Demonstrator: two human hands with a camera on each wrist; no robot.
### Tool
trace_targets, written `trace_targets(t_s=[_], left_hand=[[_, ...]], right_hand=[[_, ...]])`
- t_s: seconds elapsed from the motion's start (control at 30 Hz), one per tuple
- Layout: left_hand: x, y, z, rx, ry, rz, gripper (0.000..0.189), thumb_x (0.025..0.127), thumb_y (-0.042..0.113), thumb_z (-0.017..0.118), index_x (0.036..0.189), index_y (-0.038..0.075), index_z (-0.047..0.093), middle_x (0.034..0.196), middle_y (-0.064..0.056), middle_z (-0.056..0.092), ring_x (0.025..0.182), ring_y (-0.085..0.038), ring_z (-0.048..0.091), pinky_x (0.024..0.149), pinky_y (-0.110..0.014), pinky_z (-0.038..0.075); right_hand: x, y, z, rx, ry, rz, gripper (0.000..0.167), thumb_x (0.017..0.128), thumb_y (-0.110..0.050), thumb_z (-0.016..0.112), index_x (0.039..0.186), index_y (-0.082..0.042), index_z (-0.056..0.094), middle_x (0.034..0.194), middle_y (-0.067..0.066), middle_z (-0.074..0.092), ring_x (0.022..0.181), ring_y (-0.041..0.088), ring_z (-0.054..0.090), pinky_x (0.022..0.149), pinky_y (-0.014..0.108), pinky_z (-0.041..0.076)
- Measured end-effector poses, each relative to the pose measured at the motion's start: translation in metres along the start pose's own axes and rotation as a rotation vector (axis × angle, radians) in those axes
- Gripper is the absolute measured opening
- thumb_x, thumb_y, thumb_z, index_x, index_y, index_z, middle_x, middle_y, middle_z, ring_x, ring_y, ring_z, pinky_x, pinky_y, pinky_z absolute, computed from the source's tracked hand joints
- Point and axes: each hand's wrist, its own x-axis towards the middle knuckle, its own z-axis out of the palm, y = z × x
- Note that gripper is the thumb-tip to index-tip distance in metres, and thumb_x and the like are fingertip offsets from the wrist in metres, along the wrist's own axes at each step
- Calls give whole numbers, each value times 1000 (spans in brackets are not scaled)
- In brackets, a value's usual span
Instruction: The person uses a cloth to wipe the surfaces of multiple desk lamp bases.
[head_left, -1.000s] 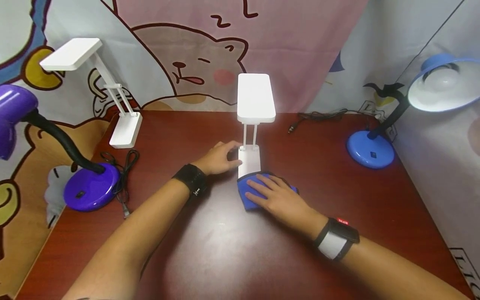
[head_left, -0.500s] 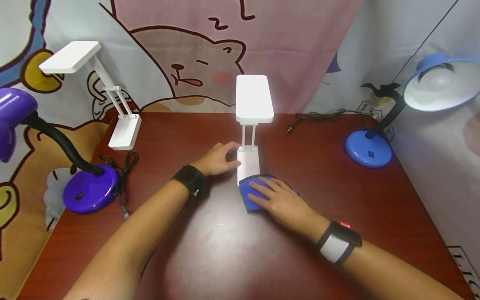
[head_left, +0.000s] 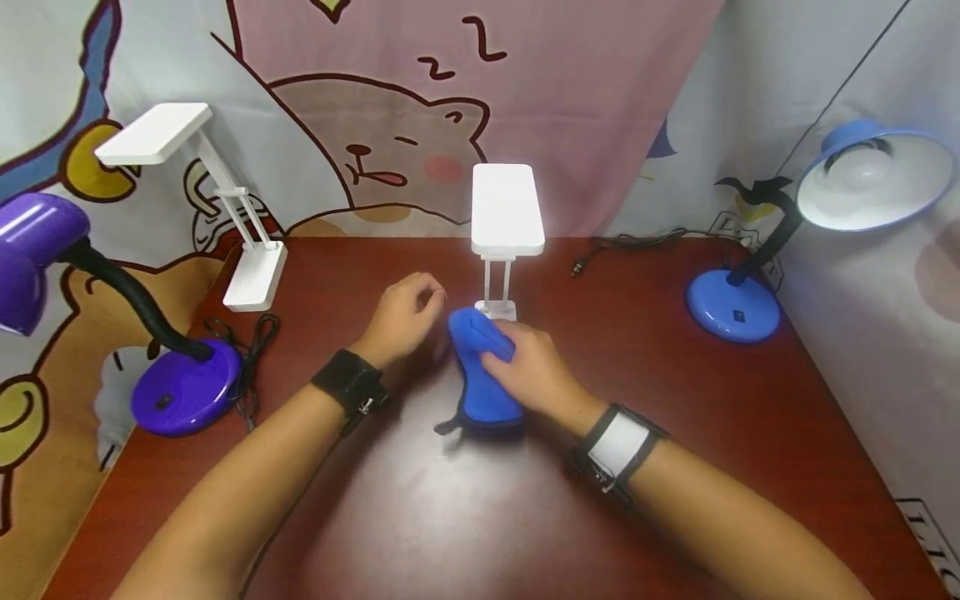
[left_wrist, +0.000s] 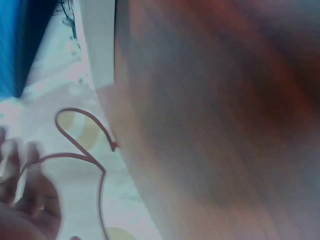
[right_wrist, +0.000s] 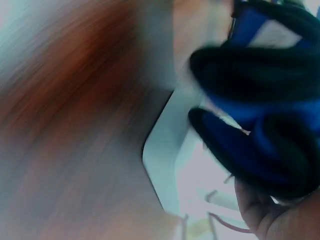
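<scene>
A lit white desk lamp [head_left: 507, 208] stands at the middle of the desk, its base mostly hidden behind a blue cloth [head_left: 491, 398] with black edging and a small loop. My right hand [head_left: 536, 367] grips the cloth, thumb across its front, raised in front of the lamp base. In the right wrist view the folded cloth [right_wrist: 250, 80] shows dark-edged layers beside the white base [right_wrist: 167, 145]. My left hand [head_left: 401, 321] is left of the lamp, apart from it, fingers loosely bent and holding nothing. The left wrist view shows the hand [left_wrist: 40, 200] blurred.
A second white lamp [head_left: 257, 279] and a purple lamp [head_left: 183, 392] with a coiled cord stand at the left. A blue lamp [head_left: 735, 304] stands at the right. A black cable [head_left: 637, 242] lies along the desk's back edge, below a printed curtain [head_left: 585, 100].
My left hand has let go of the lamp base and drawn back left. My right hand, flat on the cloth before, now grips it and has lifted it up and left.
</scene>
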Motion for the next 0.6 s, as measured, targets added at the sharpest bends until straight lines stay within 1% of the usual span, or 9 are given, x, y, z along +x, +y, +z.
trace_targets(t_s=[0.07,0.17,0.23,0.3,0.37,0.43,0.5,0.53,0.6], left_hand=[[-11,8,-6,-15,40,26,13,101,18,61,98,9,71,92,-6,69,79,-22,60,72,-37,50],[-23,20,-7,-51,-41,21,19,103,24,62,112,9,68,97,-7,71,84,-20,65,76,-36,55],[-26,26,-6,-60,-107,-22,32,104,31,63,127,8,63,108,-10,71,94,-23,68,83,-40,59],[-27,31,-5,-52,-153,-90,50,102,39,66,138,8,53,121,-12,68,105,-27,69,90,-45,61],[-26,34,-3,-28,-172,-150,66,97,45,71,145,7,45,130,-15,62,113,-31,68,96,-50,60],[-24,34,0,11,-180,-189,78,93,46,75,148,5,39,135,-16,57,118,-34,66,99,-53,59],[-20,33,1,58,-170,-206,80,91,42,78,149,4,38,136,-18,56,119,-37,66,99,-56,59],[-18,31,2,85,-160,-210,78,91,38,78,149,3,39,135,-18,57,118,-37,67,99,-57,59],[-11,26,-1,146,-140,-223,71,91,31,77,147,4,43,133,-19,59,118,-39,67,98,-58,59]], right_hand=[[12,1,5,83,12,87,44,97,-21,71,137,-2,67,120,20,77,106,32,77,93,46,63],[25,2,9,186,6,173,51,102,-26,67,144,1,60,128,24,73,113,37,75,95,48,62],[31,1,11,324,-13,237,54,107,-29,59,150,2,53,137,26,68,120,40,72,100,49,60],[35,-1,12,513,-42,296,57,112,-32,47,155,5,46,147,28,60,129,43,66,107,50,56],[36,-4,14,679,-80,346,60,115,-34,35,159,7,38,157,28,50,138,45,58,115,50,50],[36,-7,15,771,-128,369,63,116,-35,28,161,8,30,164,28,40,145,45,51,120,51,44],[34,-8,16,775,-179,341,64,116,-35,26,163,9,25,167,29,34,147,47,48,121,52,42],[33,-7,17,722,-194,318,63,116,-34,29,163,7,26,167,28,35,147,46,49,121,51,43],[30,-3,19,537,-204,242,60,114,-33,39,162,3,34,164,25,42,146,42,52,120,51,44]])
